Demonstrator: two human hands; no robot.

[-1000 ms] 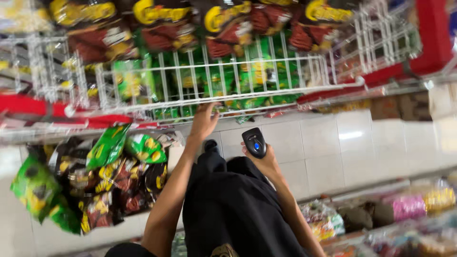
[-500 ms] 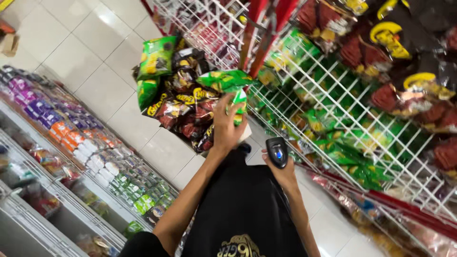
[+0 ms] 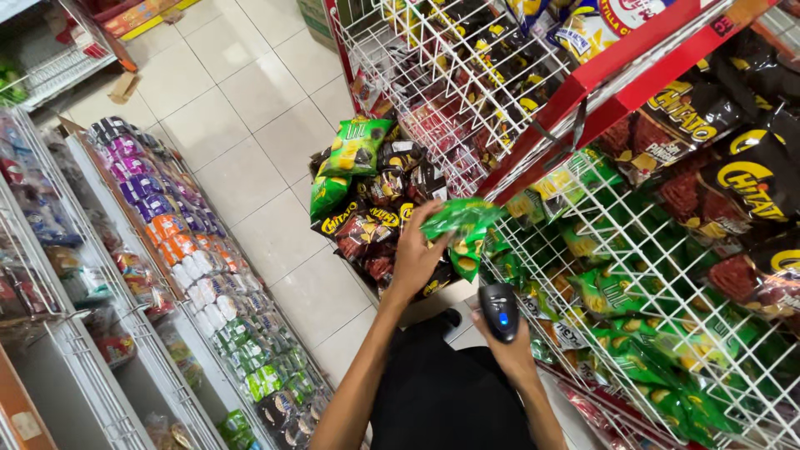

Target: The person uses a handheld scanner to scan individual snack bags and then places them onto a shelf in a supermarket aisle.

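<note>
Two bare hands are working just in front of a white wire rack (image 3: 667, 275) that is filling the right side of the view. The left hand (image 3: 414, 260) is reaching up toward the rack, its grip closing around the lower edge of a green snack bag (image 3: 462, 223); the fingers are curling onto the bag, which is hanging tilted, just beside the rack's left corner. The right hand (image 3: 510, 348) is sitting lower, below the green bag and touching nothing on the rack, its grip wrapping fully around a black handheld scanner (image 3: 500, 312). The scanner's head is pointing up toward the bag and a small blue light is glowing on its top face.

To the left of the rack, a heap of snack bags (image 3: 367, 200) in green, black and red is resting in a box on the floor, just behind the left hand. A red frame bar (image 3: 617, 71) is running diagonally across the upper part of the rack, with dark and red bags lying above it and green ones below. Well away from the rack, across a white tiled floor (image 3: 250, 108), a low shelf (image 3: 200, 275) is holding rows of small purple, orange, white and green packs. The person's black shirt (image 3: 442, 400) is showing at the bottom edge.
</note>
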